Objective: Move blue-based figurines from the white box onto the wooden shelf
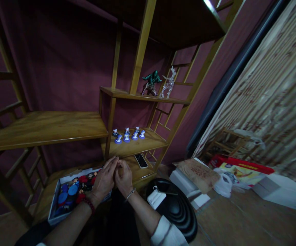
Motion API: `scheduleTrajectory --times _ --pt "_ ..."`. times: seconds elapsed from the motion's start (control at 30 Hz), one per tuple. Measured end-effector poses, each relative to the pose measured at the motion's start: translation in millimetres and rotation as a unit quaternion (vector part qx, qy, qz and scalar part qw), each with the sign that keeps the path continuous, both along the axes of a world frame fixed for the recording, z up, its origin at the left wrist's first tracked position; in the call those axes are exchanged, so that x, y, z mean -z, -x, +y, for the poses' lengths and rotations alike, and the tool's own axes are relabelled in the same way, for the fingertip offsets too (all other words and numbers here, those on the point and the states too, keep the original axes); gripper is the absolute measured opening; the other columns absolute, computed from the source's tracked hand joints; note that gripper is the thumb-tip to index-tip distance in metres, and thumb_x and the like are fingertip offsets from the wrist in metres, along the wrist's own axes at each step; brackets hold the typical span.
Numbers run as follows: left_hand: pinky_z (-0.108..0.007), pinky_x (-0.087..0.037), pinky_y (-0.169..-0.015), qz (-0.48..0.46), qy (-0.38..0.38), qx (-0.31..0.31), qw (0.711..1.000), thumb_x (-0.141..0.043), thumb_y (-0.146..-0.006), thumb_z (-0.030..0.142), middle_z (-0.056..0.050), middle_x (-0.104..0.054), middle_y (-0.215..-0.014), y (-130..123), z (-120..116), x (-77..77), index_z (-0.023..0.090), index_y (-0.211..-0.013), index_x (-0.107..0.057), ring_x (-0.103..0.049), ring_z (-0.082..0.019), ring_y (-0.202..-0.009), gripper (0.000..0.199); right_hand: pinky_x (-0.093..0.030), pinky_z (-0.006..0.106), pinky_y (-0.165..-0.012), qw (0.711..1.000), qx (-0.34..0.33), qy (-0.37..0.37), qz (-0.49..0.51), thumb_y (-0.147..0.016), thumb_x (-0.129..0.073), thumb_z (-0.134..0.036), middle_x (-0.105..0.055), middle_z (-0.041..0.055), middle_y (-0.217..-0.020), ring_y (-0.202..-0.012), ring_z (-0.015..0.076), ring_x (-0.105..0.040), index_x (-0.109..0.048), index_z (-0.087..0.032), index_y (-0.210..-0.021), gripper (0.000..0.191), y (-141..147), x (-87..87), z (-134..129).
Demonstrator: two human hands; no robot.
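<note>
My left hand [104, 181], with a red bead bracelet at the wrist, is closed and touches my right hand [124, 176], which wears a silver bracelet. Both are curled together in front of the shelf; whatever lies between the fingers is hidden. Beside and partly under my left hand, a white box [54, 205] holds several small figures with blue, red and black parts. Several little white figurines [126, 137] on purple and dark bases stand in two rows on the small wooden shelf [148, 145] beyond my hands.
A phone [141, 161] lies on the lowest board. Above stand a green figure [152, 83] and a clear deer [168, 83]. At right are a black round object [176, 208], a white tag [156, 198], flattened cardboard [197, 174] and a red box [240, 165].
</note>
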State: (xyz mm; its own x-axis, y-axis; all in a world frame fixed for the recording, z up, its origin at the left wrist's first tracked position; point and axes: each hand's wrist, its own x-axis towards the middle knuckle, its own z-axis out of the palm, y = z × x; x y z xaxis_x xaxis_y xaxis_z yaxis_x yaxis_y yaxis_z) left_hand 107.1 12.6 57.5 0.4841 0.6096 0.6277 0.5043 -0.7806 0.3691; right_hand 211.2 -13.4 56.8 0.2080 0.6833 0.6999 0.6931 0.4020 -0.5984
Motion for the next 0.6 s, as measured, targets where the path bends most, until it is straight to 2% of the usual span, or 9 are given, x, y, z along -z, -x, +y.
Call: scheduleTrajectory --times 0.1,0.2,0.37,0.5,0.6 --pt "-0.035 -0.04 -0.098 0.01 -0.039 -0.026 0.999 -0.032 -0.073 0.0 -0.01 -0.052 -0.123 -5 -1 -0.8 0.014 -0.123 -0.044 -0.042 -0.017 -0.118 0.054 -0.045 0.029 -0.073 1.0 0.019 -0.01 -0.016 -0.079 -0.042 -0.017 -0.061 0.0037 -0.077 -0.075 0.0155 -0.056 -0.056 -0.02 -0.083 0.015 -16 -8.4 0" --pt "-0.038 -0.041 -0.096 0.026 -0.097 -0.045 0.994 -0.035 -0.073 0.001 -0.01 -0.056 -0.118 -10 0 -3.4 0.013 -0.114 -0.053 -0.047 -0.021 -0.113 0.046 -0.045 0.028 -0.074 0.998 0.052 -0.03 0.009 -0.082 -0.041 -0.02 -0.061 0.0037 -0.079 -0.077 0.0147 -0.057 -0.055 -0.019 -0.088 0.015 -44 -23.0 7" --pt "-0.039 -0.043 -0.092 0.046 -0.135 -0.051 0.989 -0.037 -0.075 0.004 -0.009 -0.059 -0.113 -23 10 -18.1 0.014 -0.103 -0.06 -0.051 -0.021 -0.105 0.038 -0.044 0.033 -0.079 0.986 0.159 -0.047 0.003 -0.079 -0.045 -0.024 -0.059 0.0074 -0.089 -0.082 0.0173 -0.055 -0.053 -0.016 -0.097 0.022 -111 -47.3 47" --pt "-0.038 -0.039 -0.097 0.047 -0.122 -0.066 0.989 -0.038 -0.076 0.007 -0.012 -0.054 -0.119 -41 20 -32.8 0.011 -0.102 -0.059 -0.045 -0.022 -0.113 0.034 -0.043 0.036 -0.083 0.978 0.209 0.012 -0.024 -0.073 -0.052 -0.023 -0.059 0.0122 -0.098 -0.092 0.0214 -0.054 -0.051 -0.012 -0.105 0.033 -161 -55.3 84" --pt "-0.038 -0.037 -0.099 0.042 -0.094 -0.099 0.99 -0.038 -0.078 0.011 -0.015 -0.049 -0.123 -57 29 -41.6 0.01 -0.102 -0.058 -0.04 -0.023 -0.118 0.031 -0.041 0.036 -0.086 0.97 0.224 0.089 -0.042 -0.07 -0.057 -0.026 -0.06 0.0141 -0.101 -0.096 0.023 -0.055 -0.05 -0.01 -0.108 0.041 -184 -55.1 104"
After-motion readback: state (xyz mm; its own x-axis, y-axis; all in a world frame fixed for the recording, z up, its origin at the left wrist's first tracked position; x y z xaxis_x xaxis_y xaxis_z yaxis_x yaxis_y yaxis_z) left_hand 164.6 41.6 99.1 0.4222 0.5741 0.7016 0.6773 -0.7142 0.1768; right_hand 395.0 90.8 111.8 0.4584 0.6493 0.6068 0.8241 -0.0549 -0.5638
